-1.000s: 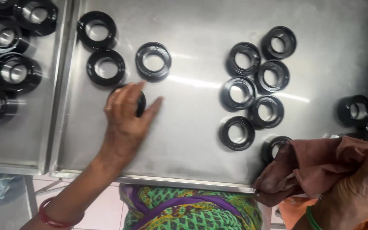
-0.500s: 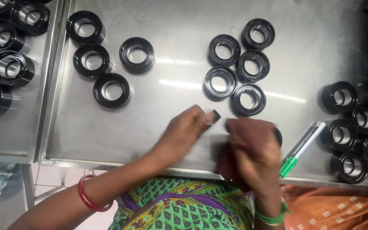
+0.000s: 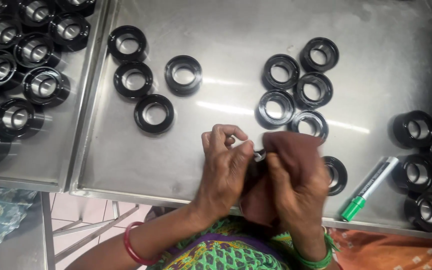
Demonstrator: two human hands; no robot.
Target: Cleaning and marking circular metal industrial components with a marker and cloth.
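Black ring (image 3: 259, 156) now pinched in left hand (image 3: 226, 165), right hand (image 3: 296, 180) gripping brown cloth (image 3: 296, 145) has moved in wiping it.

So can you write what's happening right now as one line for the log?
left hand: pinching small ring | right hand: wiping it with brown cloth | marker: lying on steel tray

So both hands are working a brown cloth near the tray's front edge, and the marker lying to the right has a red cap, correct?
Not quite: the marker has a green cap, as the head view shows. The rest holds: the left hand and right hand are together on the brown cloth near the front edge of the steel tray.
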